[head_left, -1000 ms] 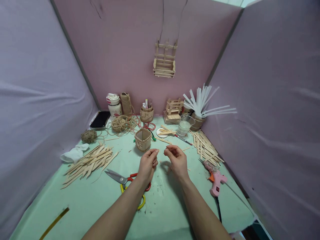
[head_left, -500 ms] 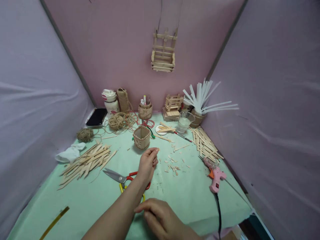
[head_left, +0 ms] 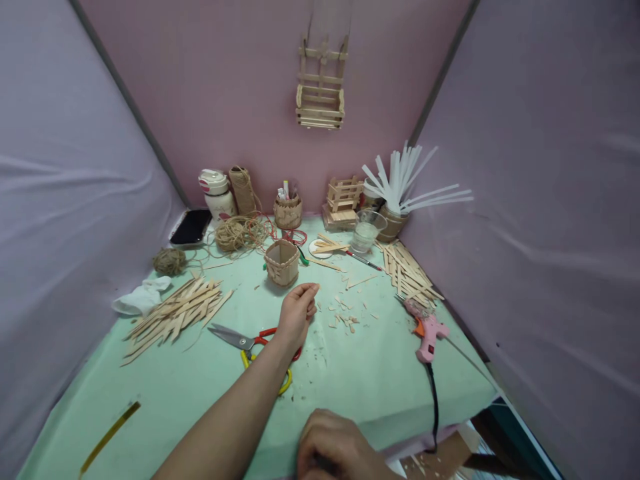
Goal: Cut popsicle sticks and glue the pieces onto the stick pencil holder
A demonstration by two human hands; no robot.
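My left hand (head_left: 297, 313) reaches over the table's middle, thumb and fingers pinched together. A small pale wooden piece shows at its fingertips, partly hidden. Just beyond stands a small box of craft sticks (head_left: 282, 264) with an open top. Several cut wooden tips (head_left: 346, 321) lie scattered right of this hand. Under my left forearm are red-handled scissors (head_left: 244, 341) and a yellow-handled pair (head_left: 285, 383), both partly covered. My right hand (head_left: 337, 443) is curled closed at the table's near edge, with nothing visible in it.
A pink glue gun (head_left: 429, 335) lies right, its cord running off the near edge. Piles of craft sticks (head_left: 183, 307) lie on both sides. Twine (head_left: 233, 235), a bottle (head_left: 218, 195) and a clear cup (head_left: 367, 233) stand behind. A stick-built swing (head_left: 321, 100) hangs above.
My right hand has drawn back toward the near edge, away from my left forearm, and its fingers have curled in. My left hand keeps its pinch. The view has tilted slightly down.
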